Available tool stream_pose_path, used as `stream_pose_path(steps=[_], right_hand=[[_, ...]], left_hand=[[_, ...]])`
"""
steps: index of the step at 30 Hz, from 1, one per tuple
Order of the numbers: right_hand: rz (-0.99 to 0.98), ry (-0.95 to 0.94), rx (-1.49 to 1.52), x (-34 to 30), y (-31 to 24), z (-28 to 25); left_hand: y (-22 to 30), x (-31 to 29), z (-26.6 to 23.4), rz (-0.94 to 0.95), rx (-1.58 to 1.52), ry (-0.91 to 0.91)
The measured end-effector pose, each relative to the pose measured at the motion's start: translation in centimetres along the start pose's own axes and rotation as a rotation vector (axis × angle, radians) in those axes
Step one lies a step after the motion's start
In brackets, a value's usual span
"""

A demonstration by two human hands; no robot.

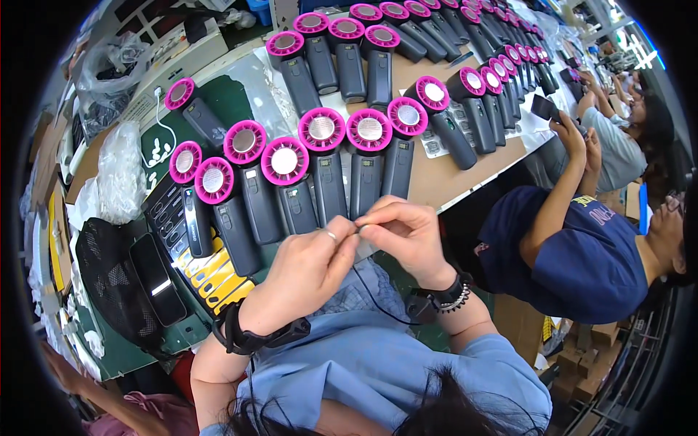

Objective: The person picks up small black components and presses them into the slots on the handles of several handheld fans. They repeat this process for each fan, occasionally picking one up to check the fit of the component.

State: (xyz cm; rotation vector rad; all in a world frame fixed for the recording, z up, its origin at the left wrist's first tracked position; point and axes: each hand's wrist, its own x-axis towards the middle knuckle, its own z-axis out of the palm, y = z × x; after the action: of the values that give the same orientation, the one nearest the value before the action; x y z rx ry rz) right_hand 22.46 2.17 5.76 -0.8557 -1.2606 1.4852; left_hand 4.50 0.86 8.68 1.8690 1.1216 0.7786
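My left hand and my right hand meet in front of my chest. The fingertips of both are pinched together around something small and dark that I cannot make out. A thin black cord hangs below the fingers and curves toward my right wrist. Just beyond my hands lies a row of devices that look like handheld fans, with dark grey handles and pink round heads. Nearest are one fan and its neighbour; another fan lies beside my left hand.
More pink-headed fans line the far table. At left are a dark phone, a black mesh bag, a yellow sheet with cut shapes, a white cable and clear plastic bags. A co-worker in navy sits at right.
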Motion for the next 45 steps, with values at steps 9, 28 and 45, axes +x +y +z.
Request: stream_pose_path(steps=[9,28,45], right_hand=[[-0.275,0.392,-0.539,1.6,-2.9,-12.1],[-0.071,0.155,-0.546,2.0,-0.3,-13.4],[-0.016,0.187,-0.644,-0.1,-1.1,-8.7]], left_hand=[[1.0,2.3,2.3,0.163,0.343,-0.067],[-3.2,5.3,8.0,0.394,0.656,0.051],[-3.7,6.3,10.2,0.355,0.685,0.187]])
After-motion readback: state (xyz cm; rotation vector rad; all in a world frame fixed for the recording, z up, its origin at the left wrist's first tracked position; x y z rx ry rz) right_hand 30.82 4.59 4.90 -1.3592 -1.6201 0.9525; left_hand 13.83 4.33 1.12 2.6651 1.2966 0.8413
